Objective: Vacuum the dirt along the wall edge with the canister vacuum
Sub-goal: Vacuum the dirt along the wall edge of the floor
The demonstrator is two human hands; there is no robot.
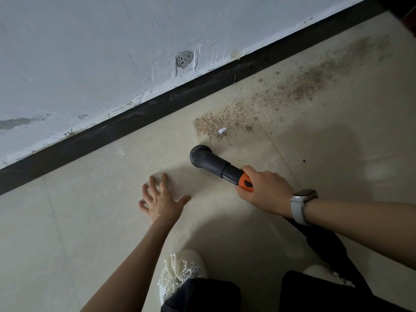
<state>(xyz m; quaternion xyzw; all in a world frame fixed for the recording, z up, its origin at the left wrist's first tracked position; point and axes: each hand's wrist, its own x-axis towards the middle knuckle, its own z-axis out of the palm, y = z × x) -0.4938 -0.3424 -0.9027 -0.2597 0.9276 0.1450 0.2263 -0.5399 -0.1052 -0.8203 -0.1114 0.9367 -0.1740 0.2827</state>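
2 bare hands in view, both reaching forward over the pale beige floor tiles. Left hand stretched out ahead on a nearly straight forearm, palm down, fingers spread wide and straight, holding nothing; cannot tell whether resting on the tile or hovering just above. Right hand coming in from the right, back of the hand up, white-strapped smartwatch on the wrist, fingers and thumb curled round the orange collar of the dark grey plastic vacuum nozzle.

Nozzle's tube sticking out past the knuckles toward the upper left, its round elbow-shaped mouth down at the floor, well clear of the fingertips. Black hose trailing back under the right forearm toward the knees.

Strip of brown gritty dirt lying just beyond the nozzle mouth, running up and right along the black skirting board at the foot of the white painted wall. 1 small white paper scrap in the near end of the dirt. 2 white shoes at the bottom edge, the left pearl-beaded shoe plain to see, below dark trouser legs.
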